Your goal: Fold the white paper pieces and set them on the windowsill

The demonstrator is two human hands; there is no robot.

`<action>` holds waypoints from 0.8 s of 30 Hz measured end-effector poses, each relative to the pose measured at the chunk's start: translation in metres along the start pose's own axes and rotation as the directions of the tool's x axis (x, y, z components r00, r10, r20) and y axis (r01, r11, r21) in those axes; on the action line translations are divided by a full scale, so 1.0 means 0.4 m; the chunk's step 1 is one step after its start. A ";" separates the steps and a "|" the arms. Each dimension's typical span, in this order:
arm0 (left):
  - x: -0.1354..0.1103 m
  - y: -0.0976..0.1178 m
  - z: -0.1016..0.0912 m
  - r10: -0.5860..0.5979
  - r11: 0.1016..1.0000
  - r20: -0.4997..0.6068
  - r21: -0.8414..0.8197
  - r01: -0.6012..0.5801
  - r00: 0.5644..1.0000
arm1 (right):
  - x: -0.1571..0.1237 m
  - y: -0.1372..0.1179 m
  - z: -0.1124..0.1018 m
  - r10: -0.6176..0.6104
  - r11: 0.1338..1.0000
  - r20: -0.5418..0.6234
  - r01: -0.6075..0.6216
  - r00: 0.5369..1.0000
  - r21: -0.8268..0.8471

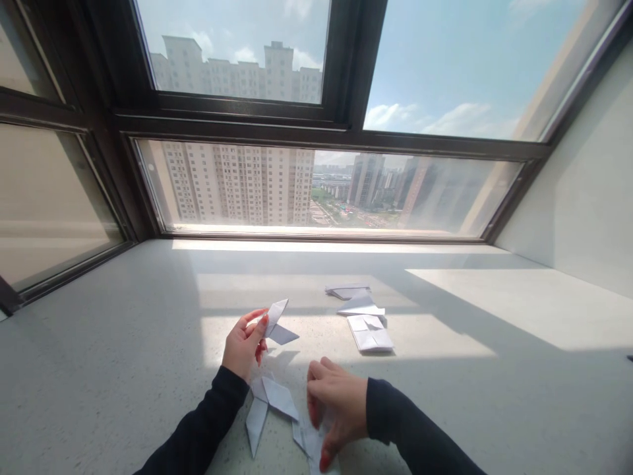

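Note:
My left hand (244, 344) pinches a small folded white paper piece (277, 323) and holds it just above the pale speckled sill (123, 356). My right hand (333, 404) is curled, fingers down, pressing on another folded white paper piece (310, 443) near the bottom edge. Between the two hands lies a third folded paper shape (267, 404) with pointed flaps, flat on the sill. Both arms wear dark sleeves.
Further back on the sill, to the right, lie more folded white papers: a flat square one (370, 333), one behind it (361, 306) and one at the back (347, 290). A large dark-framed window (316, 128) rises behind; a white wall (583, 198) stands at right.

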State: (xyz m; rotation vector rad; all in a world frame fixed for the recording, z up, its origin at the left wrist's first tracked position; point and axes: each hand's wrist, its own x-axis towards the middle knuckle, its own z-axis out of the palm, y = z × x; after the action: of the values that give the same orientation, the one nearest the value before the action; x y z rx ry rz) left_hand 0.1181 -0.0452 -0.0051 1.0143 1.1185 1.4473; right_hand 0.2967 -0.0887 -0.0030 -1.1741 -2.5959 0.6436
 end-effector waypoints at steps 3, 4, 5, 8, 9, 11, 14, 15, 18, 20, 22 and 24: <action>-0.007 0.006 0.009 -0.057 0.997 0.002 -0.056 0.057 0.998 | -0.002 0.002 -0.004 -0.017 0.998 0.033 0.016 0.999 0.059; -0.008 0.008 0.011 -0.079 0.995 0.007 -0.065 0.079 0.997 | -0.002 0.005 -0.009 -0.023 0.995 0.031 0.020 0.999 0.100; -0.010 0.009 0.013 -0.100 0.992 0.017 -0.071 0.101 0.995 | -0.001 0.007 -0.015 -0.030 0.987 0.031 0.025 0.999 0.156; -0.012 0.006 0.015 -0.145 0.984 0.075 -0.090 0.152 0.987 | 0.008 0.009 -0.038 -0.029 0.913 0.032 0.013 0.999 0.408; -0.012 0.003 0.016 -0.159 0.981 0.103 -0.094 0.169 0.982 | 0.013 0.008 -0.045 -0.009 0.863 0.011 0.002 1.000 0.505; -0.015 -0.004 0.016 -0.189 0.975 0.153 -0.087 0.204 0.970 | 0.027 0.002 -0.054 0.079 0.747 -0.093 0.003 0.993 0.665; -0.023 -0.010 0.019 -0.226 0.968 0.253 -0.046 0.246 0.941 | 0.044 -0.001 -0.055 0.259 0.711 -0.344 0.063 0.903 0.701; -0.027 -0.010 0.021 -0.234 0.966 0.292 -0.035 0.255 0.927 | 0.047 0.000 -0.053 0.294 0.753 -0.422 0.064 0.858 0.655; -0.036 -0.004 0.025 -0.246 0.961 0.407 -0.015 0.275 0.880 | 0.051 0.011 -0.044 0.302 0.892 -0.574 -0.014 0.761 0.451; -0.041 0.000 0.027 -0.235 0.963 0.453 -0.008 0.268 0.860 | 0.051 0.020 -0.041 0.279 0.934 -0.608 -0.063 0.743 0.351; -0.043 0.001 0.027 -0.215 0.969 0.480 -0.005 0.247 0.850 | 0.050 0.026 -0.040 0.269 0.950 -0.618 -0.099 0.738 0.295; -0.044 -0.002 0.027 -0.192 0.974 0.505 -0.005 0.225 0.842 | 0.050 0.028 -0.041 0.274 0.954 -0.624 -0.127 0.732 0.270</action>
State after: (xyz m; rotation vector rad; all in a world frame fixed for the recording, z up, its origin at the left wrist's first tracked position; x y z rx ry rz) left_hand 0.1313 -0.0612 -0.0043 1.1038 0.7641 0.9561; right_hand 0.2969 -0.0621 0.0066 -1.3233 -1.7766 0.4178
